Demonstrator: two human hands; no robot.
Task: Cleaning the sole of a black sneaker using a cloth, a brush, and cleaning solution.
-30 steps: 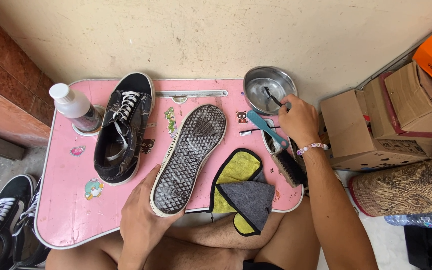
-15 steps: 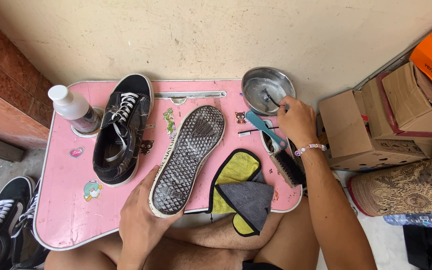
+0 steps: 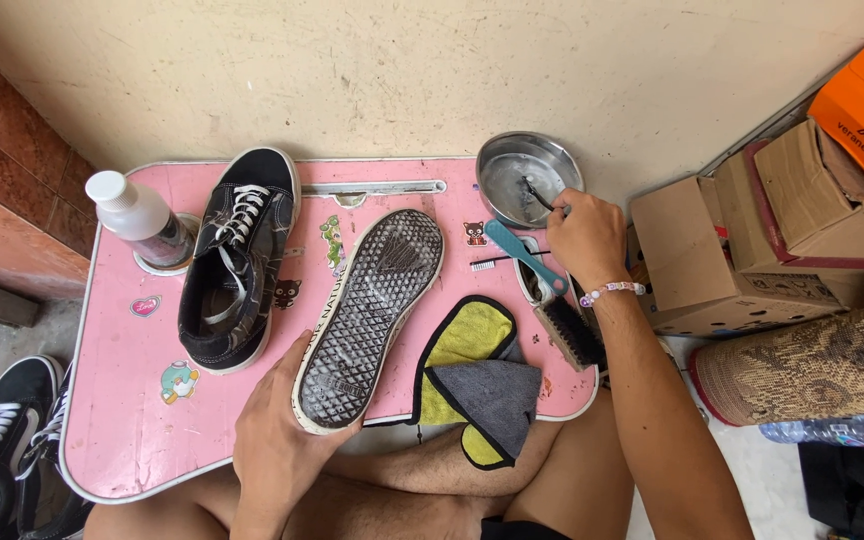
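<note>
Pink folding table [image 3: 132, 420] stands against a pale wall. I see my left hand [image 3: 277, 440] gripping the upturned sneaker [image 3: 370, 315] at its heel, sole up. My right hand [image 3: 584, 238] pinches a small brush [image 3: 540, 196] inside the steel bowl [image 3: 527, 175]. Nearby lie a yellow-grey cloth [image 3: 477, 375], a teal brush [image 3: 522, 255] and a second sneaker [image 3: 237, 255].

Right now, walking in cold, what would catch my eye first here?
Probably the upturned sneaker with its grey waffle-patterned sole, held at the heel by the left hand in the middle of the pink sticker-dotted folding table. Next, the right hand dipping a thin dark brush into the round steel bowl at the table's far right corner.
</note>
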